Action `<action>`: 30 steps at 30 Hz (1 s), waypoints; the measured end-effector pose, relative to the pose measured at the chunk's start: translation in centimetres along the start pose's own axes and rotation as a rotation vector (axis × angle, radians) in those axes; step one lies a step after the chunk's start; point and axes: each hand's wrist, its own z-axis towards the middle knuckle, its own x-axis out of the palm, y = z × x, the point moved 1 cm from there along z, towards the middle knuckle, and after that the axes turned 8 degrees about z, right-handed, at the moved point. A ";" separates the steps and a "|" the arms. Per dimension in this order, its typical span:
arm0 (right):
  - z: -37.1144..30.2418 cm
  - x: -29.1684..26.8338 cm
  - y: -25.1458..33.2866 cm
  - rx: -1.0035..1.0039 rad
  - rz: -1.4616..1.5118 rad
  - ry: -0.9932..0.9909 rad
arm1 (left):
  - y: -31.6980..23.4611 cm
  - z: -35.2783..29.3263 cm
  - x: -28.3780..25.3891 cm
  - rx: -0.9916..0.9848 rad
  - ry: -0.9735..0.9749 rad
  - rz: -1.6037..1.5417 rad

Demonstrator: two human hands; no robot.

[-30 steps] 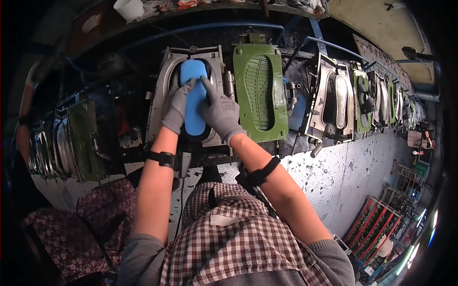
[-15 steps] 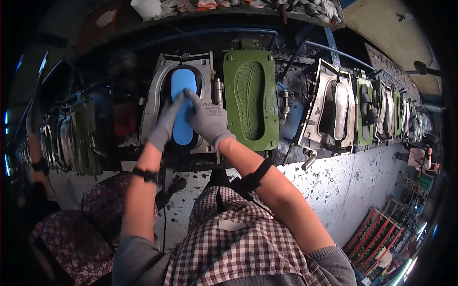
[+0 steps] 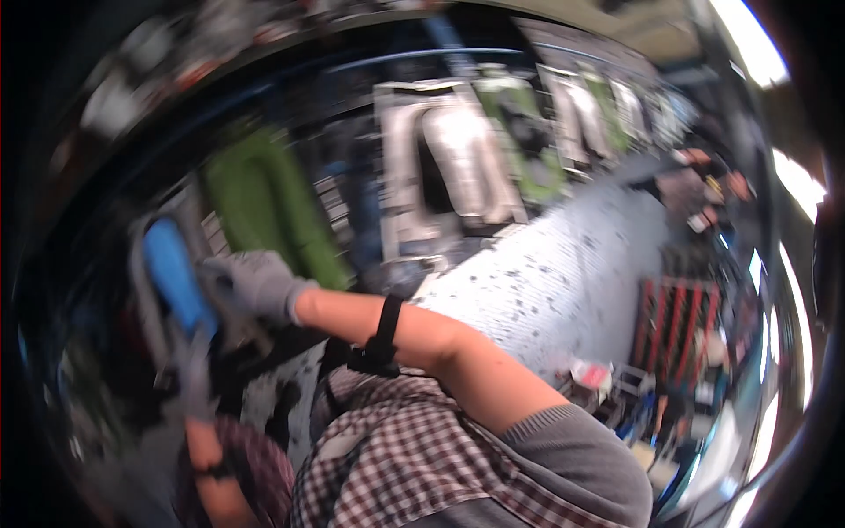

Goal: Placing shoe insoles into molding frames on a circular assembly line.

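A blue shoe sole piece [image 3: 180,277] lies in an open metal mould [image 3: 148,304] at the left. At its lower end is my left hand [image 3: 195,374] in a grey glove, the fingers reaching up to the blue piece. Motion smears them, and whether they grip or only touch it I cannot tell. My right hand [image 3: 262,286], also gloved in grey, is apart from the blue piece, between it and the green mould plate [image 3: 273,211]. Its fingers look bent, but blur hides whether anything is in them.
Right of the green plate stands another open silver mould [image 3: 453,163], with more moulds [image 3: 576,119] in a row beyond. A light floor strewn with dark scraps [image 3: 546,273] runs alongside. A red rack [image 3: 678,330] and another person [image 3: 695,189] are at the right.
The view has swung to the right, so the moulds appear farther left. My right hand has come off the blue piece; my left hand has shifted down to its lower end.
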 end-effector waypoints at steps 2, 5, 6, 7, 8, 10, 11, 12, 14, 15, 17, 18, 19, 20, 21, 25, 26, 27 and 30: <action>-2.3 -6.5 -1.5 -0.099 0.215 -0.245 | 4.0 -1.9 -4.0 0.053 -0.490 0.776; -11.1 -23.0 -12.2 0.444 0.177 -0.766 | -5.2 0.3 7.0 0.379 -0.718 0.821; -14.0 -28.5 -15.3 0.395 -0.051 -1.017 | -8.2 0.3 10.4 0.466 -0.709 1.083; -18.7 -34.6 -23.1 0.121 -0.263 -1.235 | -10.2 1.2 14.0 0.570 -0.683 1.326; -21.1 -37.1 -26.5 0.370 -0.293 -1.447 | -9.2 2.1 16.4 0.657 -0.698 1.271; -27.4 -43.6 -32.8 0.660 -0.316 -1.424 | -9.0 4.4 22.3 0.509 -0.390 0.608; -29.5 -45.9 -34.8 0.723 -0.218 -1.417 | -10.5 5.0 27.7 0.363 -0.337 0.184; -30.8 -47.9 -37.1 0.602 -0.159 -1.304 | -12.4 5.7 32.9 0.322 -0.253 0.068; -26.7 -47.1 -34.6 0.735 -0.463 -0.827 | -13.5 7.0 40.7 0.326 -0.194 0.280; -25.9 -47.0 -33.6 0.735 -0.495 -0.696 | -13.3 8.5 44.8 0.260 -0.138 0.223; -24.2 -45.4 -32.7 0.649 -0.601 -0.646 | -10.6 12.5 51.2 0.193 -0.084 0.109; -24.0 -45.0 -34.1 0.666 -0.679 -0.569 | -11.9 14.4 54.1 0.035 -0.008 -0.134; -23.1 -44.5 -34.2 0.594 -0.652 -0.628 | -11.4 16.8 55.0 0.062 -0.031 -0.080; -22.8 -44.3 -34.8 0.526 -0.621 -0.712 | -10.9 19.1 55.5 0.085 -0.152 -0.064; -21.9 -44.0 -34.9 0.441 -0.582 -0.793 | -8.6 22.7 54.6 -0.015 -0.372 0.047; -23.0 -44.1 -33.4 0.478 0.265 -0.869 | -6.7 25.6 53.1 -0.224 0.040 -0.453; -23.1 -43.7 -34.0 0.504 0.531 -0.784 | -6.8 25.2 53.6 -0.215 -0.023 -0.349; -23.0 -43.0 -34.3 0.528 0.793 -0.684 | -6.9 24.7 53.9 -0.208 -0.088 -0.245; -20.6 -42.8 -32.3 0.217 0.632 -0.786 | -6.1 21.2 54.0 -0.157 -0.206 -0.132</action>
